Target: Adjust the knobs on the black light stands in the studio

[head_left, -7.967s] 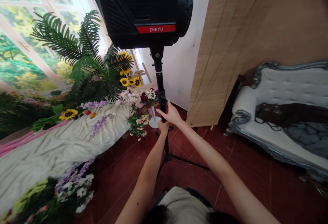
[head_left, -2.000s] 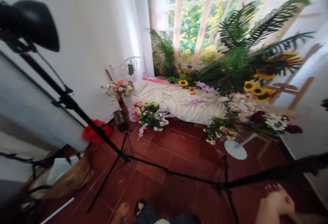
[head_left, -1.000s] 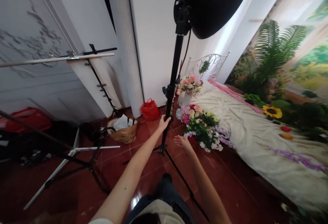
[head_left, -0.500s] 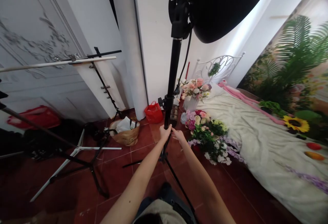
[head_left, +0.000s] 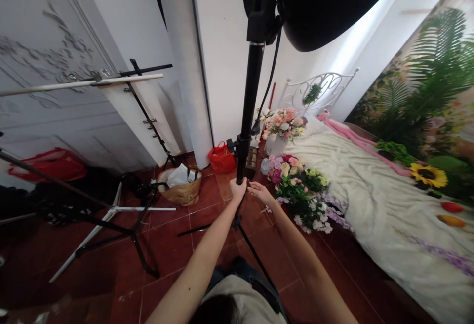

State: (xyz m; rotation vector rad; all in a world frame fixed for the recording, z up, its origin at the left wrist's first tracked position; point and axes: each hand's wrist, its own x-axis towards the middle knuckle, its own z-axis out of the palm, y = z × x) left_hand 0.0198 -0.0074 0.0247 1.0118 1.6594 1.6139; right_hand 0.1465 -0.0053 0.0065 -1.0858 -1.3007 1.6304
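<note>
A black light stand [head_left: 252, 92] rises upright in front of me, topped by a large black lamp head [head_left: 333, 3] cut off by the upper edge. My left hand [head_left: 238, 188] is wrapped round the pole below its middle clamp [head_left: 240, 146]. On the pole's right side, my right hand [head_left: 262, 193] has its fingertips at a small dark knob, which they mostly hide. A black cable [head_left: 272, 77] hangs from the lamp head beside the pole. The stand's legs [head_left: 255, 250] spread over the red tiles near my feet.
Artificial flowers [head_left: 292, 171] lie on the right, beside a bed with a cream cover [head_left: 377, 205]. To the left are a basket [head_left: 183, 193], a red bag [head_left: 221, 158] and other stands with spread legs [head_left: 137, 255]. A white wall [head_left: 225, 57] stands behind.
The view has shifted slightly, and the lamp head now sits higher in it. My right hand has turned a little at the knob, its fingers more stretched. My left hand keeps its hold.
</note>
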